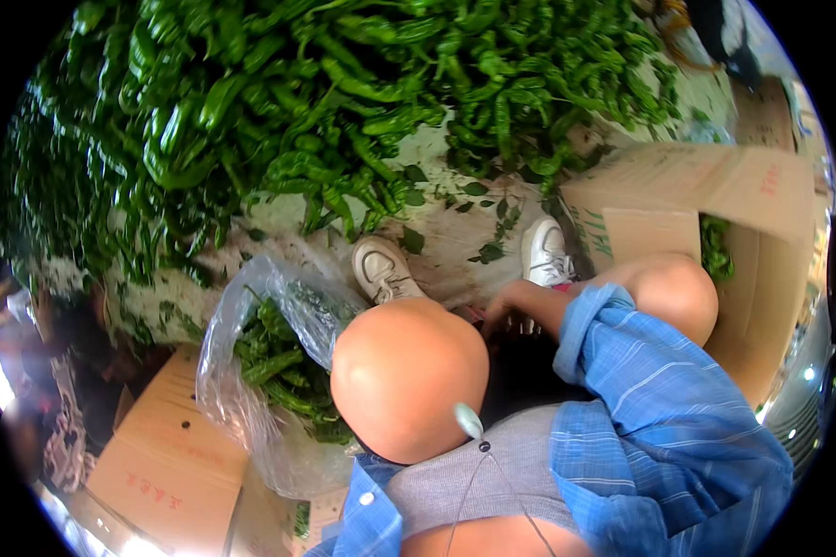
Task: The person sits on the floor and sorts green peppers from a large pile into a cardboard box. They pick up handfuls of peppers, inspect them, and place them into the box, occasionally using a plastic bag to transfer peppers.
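My right hand hangs down between my knees, its fingers in shadow, so whether it holds anything cannot be told. My left hand is out of view. Before me lies a large heap of green peppers on a pale sheet strewn with loose leaves. A clear plastic bag with green peppers in it stands beside my knee, on the left of the picture. On the other side is an open cardboard box with some green peppers inside.
A flattened-looking cardboard flap with printed writing lies at the lower left. White shoes rest at the heap's near edge. Another person's clothed leg shows at the upper right. Dark, blurred shapes fill the left rim.
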`<action>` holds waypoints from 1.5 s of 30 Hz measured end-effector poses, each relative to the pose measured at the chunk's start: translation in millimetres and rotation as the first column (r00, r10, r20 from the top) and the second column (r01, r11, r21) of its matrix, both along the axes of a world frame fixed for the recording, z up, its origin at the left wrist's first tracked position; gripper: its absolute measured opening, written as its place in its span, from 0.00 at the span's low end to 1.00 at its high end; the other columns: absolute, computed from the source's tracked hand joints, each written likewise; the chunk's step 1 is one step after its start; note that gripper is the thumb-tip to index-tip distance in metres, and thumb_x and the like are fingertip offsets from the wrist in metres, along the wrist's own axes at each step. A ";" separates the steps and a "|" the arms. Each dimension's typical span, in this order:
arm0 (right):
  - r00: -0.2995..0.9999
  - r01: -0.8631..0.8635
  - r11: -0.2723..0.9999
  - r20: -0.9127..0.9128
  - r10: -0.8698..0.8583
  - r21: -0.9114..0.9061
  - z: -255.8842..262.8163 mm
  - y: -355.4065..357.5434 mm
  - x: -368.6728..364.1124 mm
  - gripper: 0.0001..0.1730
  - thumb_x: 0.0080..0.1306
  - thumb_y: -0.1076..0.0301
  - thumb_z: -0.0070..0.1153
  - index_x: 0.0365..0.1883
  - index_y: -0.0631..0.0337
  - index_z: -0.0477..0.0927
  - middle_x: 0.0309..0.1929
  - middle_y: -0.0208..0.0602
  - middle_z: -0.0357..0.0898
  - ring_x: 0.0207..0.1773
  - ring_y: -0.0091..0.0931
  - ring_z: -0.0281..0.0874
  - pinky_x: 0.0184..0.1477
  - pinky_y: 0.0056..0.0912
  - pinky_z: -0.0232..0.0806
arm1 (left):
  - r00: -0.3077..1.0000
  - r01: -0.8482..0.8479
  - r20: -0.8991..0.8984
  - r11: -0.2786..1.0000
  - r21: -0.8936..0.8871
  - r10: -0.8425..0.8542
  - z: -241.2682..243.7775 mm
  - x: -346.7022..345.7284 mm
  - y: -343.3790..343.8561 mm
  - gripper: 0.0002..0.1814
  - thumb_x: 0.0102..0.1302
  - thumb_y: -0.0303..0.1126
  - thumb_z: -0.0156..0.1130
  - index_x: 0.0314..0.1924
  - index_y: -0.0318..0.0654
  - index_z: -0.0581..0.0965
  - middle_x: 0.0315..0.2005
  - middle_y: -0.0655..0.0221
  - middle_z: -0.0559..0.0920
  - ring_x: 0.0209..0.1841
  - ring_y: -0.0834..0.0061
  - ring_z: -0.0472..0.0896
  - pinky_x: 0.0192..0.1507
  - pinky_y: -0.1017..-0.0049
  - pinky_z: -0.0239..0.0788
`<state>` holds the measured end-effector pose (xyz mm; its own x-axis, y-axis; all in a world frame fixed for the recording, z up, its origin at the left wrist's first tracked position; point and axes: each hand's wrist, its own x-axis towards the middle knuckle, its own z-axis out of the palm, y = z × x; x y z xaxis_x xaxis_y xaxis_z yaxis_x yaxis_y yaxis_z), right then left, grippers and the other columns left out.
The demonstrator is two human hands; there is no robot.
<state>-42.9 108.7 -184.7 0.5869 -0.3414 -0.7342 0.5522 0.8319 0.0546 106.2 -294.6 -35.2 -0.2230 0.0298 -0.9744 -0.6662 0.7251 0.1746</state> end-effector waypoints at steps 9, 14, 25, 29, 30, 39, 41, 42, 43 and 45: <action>0.096 0.995 -0.024 -0.927 0.361 0.094 -114.6 145.8 -38.5 0.34 0.58 0.52 0.61 0.52 0.73 0.68 0.50 0.60 0.74 0.54 0.49 0.73 0.59 0.45 0.65 | 0.956 0.293 -0.043 0.944 0.152 -0.290 35.6 -183.4 39.7 0.17 0.67 0.36 0.55 0.49 0.31 0.78 0.38 0.66 0.82 0.39 0.77 0.78 0.42 0.72 0.73; 0.336 0.927 -0.260 -0.907 0.255 0.271 -171.9 215.4 -49.0 0.56 0.48 0.43 0.71 0.58 0.76 0.54 0.58 0.63 0.68 0.60 0.50 0.69 0.63 0.47 0.62 | 0.967 0.083 -0.253 0.910 0.407 0.024 -12.1 -325.3 169.7 0.13 0.68 0.32 0.56 0.45 0.29 0.78 0.36 0.66 0.81 0.42 0.74 0.78 0.48 0.74 0.70; -0.080 0.989 -0.050 -0.779 0.621 -0.141 -93.5 209.7 -86.5 0.36 0.50 0.52 0.62 0.53 0.69 0.74 0.62 0.59 0.65 0.69 0.49 0.52 0.69 0.53 0.47 | 0.283 0.569 -0.795 0.761 -0.312 -0.537 -236.5 -369.2 485.7 0.52 0.52 0.52 0.70 0.67 0.29 0.56 0.59 0.51 0.70 0.63 0.51 0.67 0.66 0.54 0.51; -0.129 0.934 -0.303 -0.971 0.200 -0.187 -120.8 290.8 -107.6 0.40 0.50 0.47 0.63 0.54 0.68 0.73 0.58 0.56 0.71 0.63 0.47 0.64 0.63 0.48 0.54 | 0.465 0.656 -0.605 0.711 -0.255 -0.646 -234.6 -391.0 504.1 0.44 0.45 0.51 0.72 0.56 0.31 0.68 0.55 0.51 0.73 0.60 0.54 0.70 0.59 0.55 0.59; -0.236 0.912 -0.281 -0.942 0.240 -0.300 -125.9 295.9 -118.7 0.41 0.49 0.44 0.63 0.55 0.66 0.73 0.56 0.53 0.73 0.60 0.46 0.67 0.61 0.47 0.56 | 0.496 0.660 -0.585 0.717 -0.226 -0.641 -237.0 -395.6 499.8 0.40 0.45 0.50 0.72 0.54 0.31 0.71 0.53 0.51 0.75 0.58 0.54 0.72 0.57 0.55 0.61; 0.202 0.885 0.425 -0.979 0.024 0.193 -99.3 320.0 -129.9 0.64 0.41 0.36 0.65 0.75 0.40 0.51 0.79 0.40 0.38 0.79 0.46 0.19 0.72 0.65 0.25 | 0.349 0.827 -0.732 0.559 -0.054 -0.586 -197.2 -391.1 402.9 0.25 0.45 0.39 0.71 0.41 0.30 0.78 0.39 0.51 0.82 0.43 0.54 0.81 0.49 0.61 0.71; 0.211 0.916 0.331 -0.974 0.079 0.226 -99.1 326.3 -128.9 0.59 0.41 0.37 0.65 0.71 0.52 0.62 0.76 0.47 0.49 0.80 0.41 0.31 0.75 0.53 0.28 | 0.808 0.577 -0.490 0.609 0.545 -0.327 -183.4 -393.6 378.4 0.24 0.46 0.36 0.68 0.44 0.32 0.78 0.43 0.57 0.82 0.45 0.64 0.81 0.50 0.65 0.71; 0.193 0.923 0.327 -0.979 0.064 0.203 -84.3 314.5 -139.5 0.55 0.42 0.38 0.65 0.68 0.53 0.65 0.72 0.47 0.57 0.76 0.44 0.43 0.73 0.50 0.38 | 0.929 0.368 -0.322 0.565 0.738 -0.184 -179.8 -391.4 358.2 0.23 0.49 0.31 0.61 0.49 0.34 0.76 0.41 0.64 0.82 0.41 0.73 0.79 0.43 0.73 0.71; 0.180 0.932 0.308 -0.981 0.066 0.192 -74.4 311.3 -141.7 0.51 0.43 0.39 0.65 0.65 0.54 0.69 0.69 0.48 0.64 0.72 0.46 0.56 0.71 0.46 0.47 | 0.994 0.048 0.025 0.637 0.769 -0.105 -161.9 -389.7 353.8 0.29 0.47 0.33 0.62 0.53 0.35 0.74 0.45 0.58 0.81 0.47 0.69 0.78 0.52 0.71 0.69; 0.065 0.952 0.302 -0.996 -0.067 0.042 -92.5 313.3 -129.6 0.47 0.45 0.41 0.65 0.61 0.58 0.71 0.62 0.47 0.71 0.63 0.45 0.66 0.63 0.44 0.57 | 0.922 -0.347 0.370 0.666 0.660 0.113 -171.6 -374.8 339.4 0.31 0.48 0.36 0.63 0.55 0.35 0.72 0.46 0.56 0.80 0.48 0.66 0.78 0.53 0.69 0.69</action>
<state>-172.5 422.0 -277.2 -0.5057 0.5557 -0.6599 0.8444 0.1619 -0.5107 -268.6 44.9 -206.7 -0.0481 0.7131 -0.6994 -0.8957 0.2791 0.3462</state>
